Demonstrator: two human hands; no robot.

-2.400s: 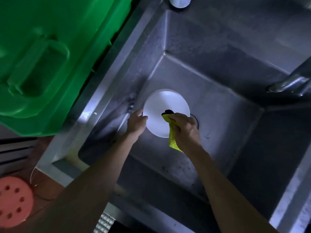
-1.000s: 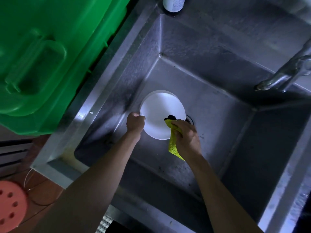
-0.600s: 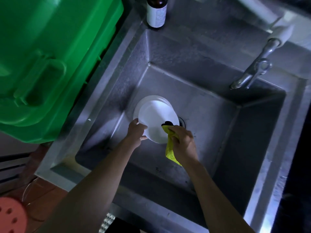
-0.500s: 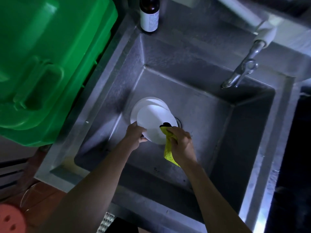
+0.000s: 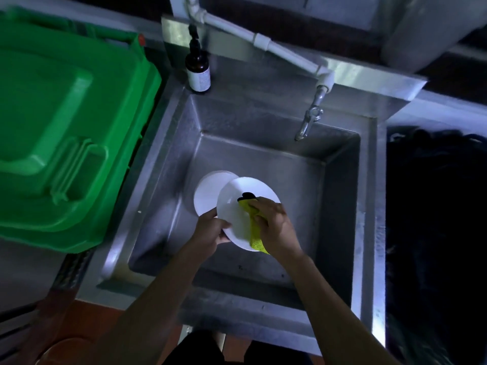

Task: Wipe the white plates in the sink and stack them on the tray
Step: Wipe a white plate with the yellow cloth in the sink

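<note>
Plates: two round white plates are sitting in the square stainless-steel sink; the upper white plate is being held tilted above the basin floor, overlapping the lower white plate, which is lying at about 10 o'clock from it.
Left hand: the left hand is gripping the upper plate's rim at about 7 o'clock, fingers curling under the edge and thumb on top, likely bracing it so the wiping pressure is not pushing it away.
Right hand: the right hand is clamping a yellow-green cloth against the plate's face, fingers bunching together over it (a dark patch is showing at the cloth's far end).
Tilt: the plate is leaning toward the person, probably to keep its face open to the cloth.
Look: both plates are appearing plain, smooth and glossy white; whether any dirt is remaining I cannot tell in this dim light.
Surroundings: a brown glass bottle with a pale label is standing at the sink's 11 o'clock corner, a metal tap is hanging at 1 o'clock, and a green plastic bin lid is lying at 9 o'clock.
Tray: no tray is plainly showing, so stacking is not yet happening.
</note>
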